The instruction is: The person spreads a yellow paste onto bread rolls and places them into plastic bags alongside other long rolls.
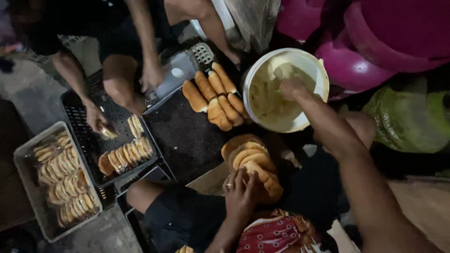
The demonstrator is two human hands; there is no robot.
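At nine o'clock a co-worker's hand (95, 117) rests on the black tray (77, 122) of split rolls (126, 155). Your left hand (240, 194), near six o'clock, has its grip curled on the stack of buns (251, 159). Your right hand (291, 88), toward one o'clock, is inside the white bucket (318, 70) of pale cream (267, 100); its grip looks closed, though on what you cannot tell.
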